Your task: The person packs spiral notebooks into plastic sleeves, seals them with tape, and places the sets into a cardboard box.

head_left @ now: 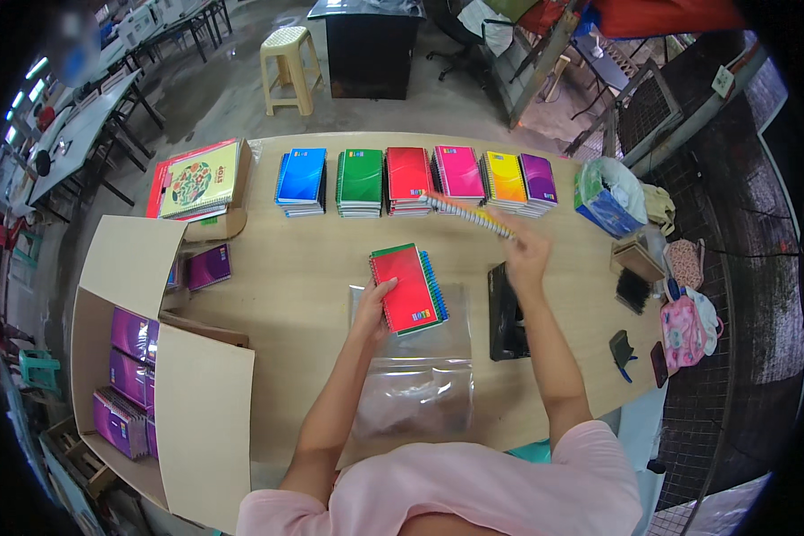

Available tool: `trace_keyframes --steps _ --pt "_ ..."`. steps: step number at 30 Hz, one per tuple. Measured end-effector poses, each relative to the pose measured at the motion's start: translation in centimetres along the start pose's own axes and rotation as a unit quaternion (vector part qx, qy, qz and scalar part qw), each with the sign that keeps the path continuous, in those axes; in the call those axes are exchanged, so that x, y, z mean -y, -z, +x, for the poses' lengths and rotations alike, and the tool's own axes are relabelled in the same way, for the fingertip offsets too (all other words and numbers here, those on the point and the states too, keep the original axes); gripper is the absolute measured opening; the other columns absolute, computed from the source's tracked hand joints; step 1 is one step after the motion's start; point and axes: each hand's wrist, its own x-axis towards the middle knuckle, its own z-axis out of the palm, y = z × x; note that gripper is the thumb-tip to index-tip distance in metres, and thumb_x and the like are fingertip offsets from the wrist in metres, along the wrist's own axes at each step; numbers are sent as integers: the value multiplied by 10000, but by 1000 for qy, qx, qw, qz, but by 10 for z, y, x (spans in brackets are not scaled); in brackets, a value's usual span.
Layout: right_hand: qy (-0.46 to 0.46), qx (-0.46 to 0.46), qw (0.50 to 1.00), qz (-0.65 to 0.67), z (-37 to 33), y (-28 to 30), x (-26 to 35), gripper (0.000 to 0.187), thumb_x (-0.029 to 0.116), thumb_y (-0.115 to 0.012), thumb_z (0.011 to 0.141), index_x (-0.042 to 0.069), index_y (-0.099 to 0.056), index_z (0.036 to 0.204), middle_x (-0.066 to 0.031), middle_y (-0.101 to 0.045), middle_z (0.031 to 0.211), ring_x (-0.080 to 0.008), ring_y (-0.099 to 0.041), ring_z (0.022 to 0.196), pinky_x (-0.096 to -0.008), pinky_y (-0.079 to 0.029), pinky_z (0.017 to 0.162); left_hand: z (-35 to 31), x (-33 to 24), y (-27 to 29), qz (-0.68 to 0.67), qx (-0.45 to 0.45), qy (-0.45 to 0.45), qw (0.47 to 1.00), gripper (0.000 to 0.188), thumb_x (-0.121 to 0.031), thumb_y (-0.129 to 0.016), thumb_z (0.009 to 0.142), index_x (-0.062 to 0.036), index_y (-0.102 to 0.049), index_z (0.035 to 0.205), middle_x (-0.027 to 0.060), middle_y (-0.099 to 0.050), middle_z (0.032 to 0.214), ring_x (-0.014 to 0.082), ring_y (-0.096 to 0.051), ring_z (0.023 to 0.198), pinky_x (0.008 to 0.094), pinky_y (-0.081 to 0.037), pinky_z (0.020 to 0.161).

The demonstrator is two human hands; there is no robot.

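My left hand (372, 309) grips a small fanned stack of spiral notebooks, with a red notebook (409, 290) on top and green and blue edges showing beneath it. Tilted almost edge-on, a spiral notebook (467, 214) with orange-yellow edges is held in my right hand (529, 254), in front of the back row. That row has stacks of notebooks: blue (301, 179), green (360, 179), red (408, 175), pink (459, 172), yellow (503, 177) and purple (538, 178). Below my left hand's stack, a clear plastic bag (411, 393) lies flat on the table.
An open cardboard box (207, 402) with purple notebooks (123, 420) stands at left. Larger notebooks (196, 183) are piled at back left. A black tray-like object (504, 314) lies by my right forearm. A plastic-wrapped pack (609, 192), brush (632, 291) and pink bag (683, 330) sit at right.
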Motion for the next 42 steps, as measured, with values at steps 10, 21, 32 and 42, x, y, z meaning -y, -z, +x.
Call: trace_keyframes --steps 10,21,32,42 --pt "51 412 905 91 -9 -29 -8 288 -45 -583 755 90 -747 950 -105 -601 1311 -325 -465 1300 -440 -361 1081 -27 -4 -7 -7 116 221 968 451 -190 -655 896 -21 -504 1285 140 -653 1152 248 -673 1018 408 -564 893" --pt "142 89 890 -424 67 -71 -141 465 -25 -552 825 103 -614 1268 -141 -657 1183 -351 -533 1246 -445 -359 1096 -15 -18 2 38 19 54 998 407 -69 -641 836 26 -514 1212 150 -654 1115 252 -690 952 394 -587 844" --pt "94 133 985 59 -9 -7 26 324 -99 -555 714 58 -735 934 -103 -716 1003 -309 -642 1047 -415 -456 981 -4 -20 9 17 19 91 995 451 -150 -638 849 16 -510 1247 153 -648 1166 261 -672 1020 419 -565 892" --pt "23 494 836 240 -18 1 -8 100 38 -643 692 85 -709 634 -141 -572 1281 -345 -404 1335 -523 -230 1137 -39 29 -28 -66 125 268 953 470 -232 -658 893 -8 -521 1282 118 -673 1116 247 -689 945 405 -566 868"
